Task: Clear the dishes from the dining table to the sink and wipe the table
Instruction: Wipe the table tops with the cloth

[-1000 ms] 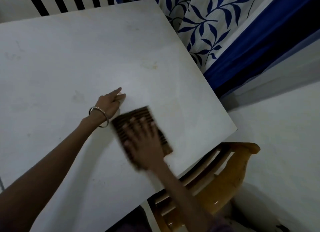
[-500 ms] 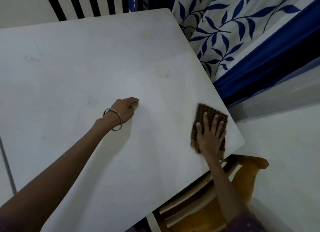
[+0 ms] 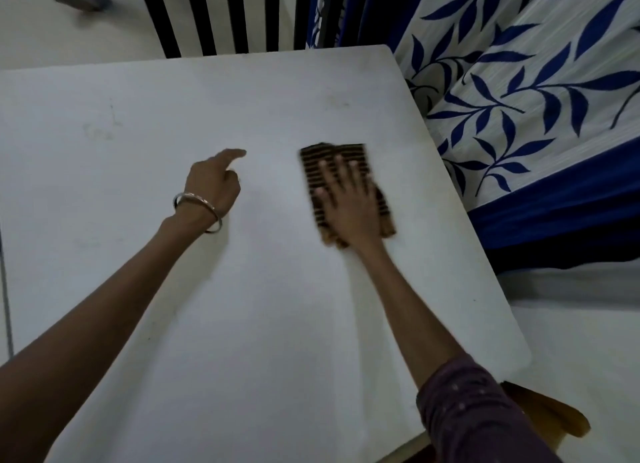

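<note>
Right hand (image 3: 349, 199) flat on striped cloth (image 3: 313, 166) (mid table (image 3: 242, 324)), left hand (image 3: 213, 185) beside, pointing, w/ nothing held

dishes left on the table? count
0. The white table holds only the striped cloth under the right hand and the left hand resting beside it. The table's left part is out of frame.

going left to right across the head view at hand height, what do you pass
bangle → left hand → right hand flat on the striped cloth → table edge → leaf-print curtain
</note>
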Available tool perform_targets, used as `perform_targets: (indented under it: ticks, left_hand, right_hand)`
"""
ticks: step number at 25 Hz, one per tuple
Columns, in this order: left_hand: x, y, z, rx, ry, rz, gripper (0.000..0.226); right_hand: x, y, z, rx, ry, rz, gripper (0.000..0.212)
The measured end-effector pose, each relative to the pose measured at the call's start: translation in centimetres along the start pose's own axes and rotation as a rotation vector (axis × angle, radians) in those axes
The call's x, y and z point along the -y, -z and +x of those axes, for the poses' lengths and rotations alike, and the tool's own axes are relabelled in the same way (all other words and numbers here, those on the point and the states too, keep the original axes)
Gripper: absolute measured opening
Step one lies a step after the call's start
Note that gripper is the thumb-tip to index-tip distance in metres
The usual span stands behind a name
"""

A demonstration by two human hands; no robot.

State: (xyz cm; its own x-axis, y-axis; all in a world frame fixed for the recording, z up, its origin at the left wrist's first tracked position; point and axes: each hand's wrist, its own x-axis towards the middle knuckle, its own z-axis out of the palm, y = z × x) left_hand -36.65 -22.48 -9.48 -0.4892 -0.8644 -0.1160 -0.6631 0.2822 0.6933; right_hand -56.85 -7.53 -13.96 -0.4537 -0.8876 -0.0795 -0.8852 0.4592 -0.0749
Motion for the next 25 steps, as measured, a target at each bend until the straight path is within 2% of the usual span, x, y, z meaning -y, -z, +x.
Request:
perform_targets:
  ticks: [4, 7, 9, 11, 14, 15, 17, 21, 25]
  left_hand:
    - [0.5, -0.7, 0.6, 0.035, 0.029, 0.027, 0.049]
    - [1.6, -0.6, 0.2, 0.209, -0.007, 0.160, 0.053]
    - [2.7, 0.0, 0.5, 0.357, -0.036, 0.339, 0.059]
    - [3.4, 0.5, 0.9, 0.394, -0.027, 0.441, 0.058]
    - [2.1, 1.1, 2.4, 0.345, 0.037, 0.505, 0.045]
    - [1.6, 1.2, 3.0, 0.343, 0.041, 0.518, 0.042]
    - [1.4, 1.5, 4.0, 0.355, 0.025, 0.531, 0.041]
    - [3.0, 1.9, 4.4, 0.375, -0.019, 0.524, 0.047]
    - [4.2, 1.7, 3.8, 0.326, -0.090, 0.414, 0.045]
  right_hand:
    - [12.6, -3.7, -9.0, -0.008, 0.602, 0.093, 0.055]
    - [15.0, -5.1, -16.5, 0.091, 0.742, 0.136, 0.054]
    - [11.5, -5.0, -16.9, 0.050, 0.664, 0.124, 0.052]
    - [6.0, -3.6, -13.7, -0.014, 0.375, 0.096, 0.052]
    - [-2.5, -0.9, -4.5, -0.042, -0.154, 0.049, 0.055]
    - [-4.6, -0.1, -1.3, -0.024, -0.288, 0.066, 0.057]
    - [-7.3, 0.6, 5.1, -0.010, -0.433, 0.126, 0.061]
    - [-8.2, 1.3, 16.9, -0.019, -0.401, 0.123, 0.061]
    - [-5.3, 1.8, 22.5, 0.055, -0.158, 0.106, 0.058]
